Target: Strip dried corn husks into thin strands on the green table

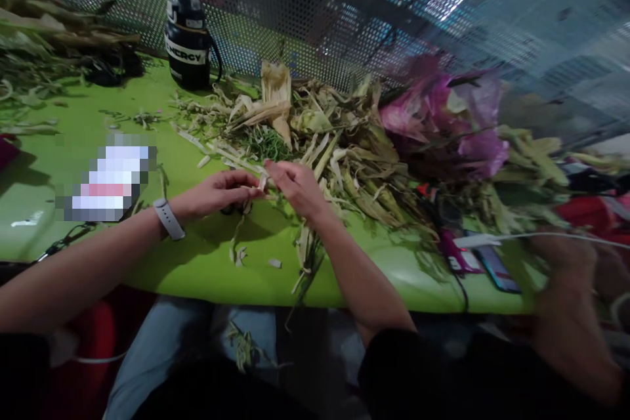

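Observation:
My left hand and my right hand meet over the green table, both pinching one small pale plant piece between their fingertips. A grey watch sits on my left wrist. Directly behind the hands lies a big heap of pale green husks and leaves. Loose husk strips lie under my hands, and some hang over the table's front edge.
A black bottle stands at the back by the perforated metal wall. Pink flower heads lie to the right. A phone on a white cable lies at the right front. Another person's blurred hand is at the right. More leaves lie far left.

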Motion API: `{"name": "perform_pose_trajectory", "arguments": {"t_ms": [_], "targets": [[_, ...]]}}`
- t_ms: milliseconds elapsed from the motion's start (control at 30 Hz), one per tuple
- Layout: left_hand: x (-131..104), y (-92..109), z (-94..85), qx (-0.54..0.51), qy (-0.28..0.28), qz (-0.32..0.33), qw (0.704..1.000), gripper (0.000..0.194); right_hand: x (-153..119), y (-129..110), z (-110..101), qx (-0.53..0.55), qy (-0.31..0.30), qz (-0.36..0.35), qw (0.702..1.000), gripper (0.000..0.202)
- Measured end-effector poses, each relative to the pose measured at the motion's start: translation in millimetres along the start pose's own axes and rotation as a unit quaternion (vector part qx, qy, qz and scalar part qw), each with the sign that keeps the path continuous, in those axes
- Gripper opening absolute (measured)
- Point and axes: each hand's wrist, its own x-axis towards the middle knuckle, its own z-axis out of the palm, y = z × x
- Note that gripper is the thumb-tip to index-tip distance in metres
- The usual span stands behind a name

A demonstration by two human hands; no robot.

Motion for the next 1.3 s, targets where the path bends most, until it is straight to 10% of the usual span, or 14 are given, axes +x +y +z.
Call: {"name": "perform_pose_trajectory", "arguments": {"t_ms": [133, 967, 1100, 1300], "targets": [[0, -7, 3.7, -0.063, 0.006, -0.026, 0.998, 0.022, 6, 8, 9, 0.105, -0.107, 0.004, 0.989, 0.05], [-3, 3, 10.2, 0.043, -0.048, 0.037, 0.997, 0.023, 2, 8, 13, 0.139, 0.027, 0.027, 0.99, 0.05], [1, -3, 9.0, -0.011, 0.116, 0.116, 0.986, 0.047, 5, 12, 14, 0.181, 0.08, 0.044, 0.979, 0.049], [6, -10, 5.9, -0.021, 0.317, 0.134, 0.939, 0.016, 7, 19, 25, 0.226, 0.165, 0.107, 0.954, 0.042]]}}
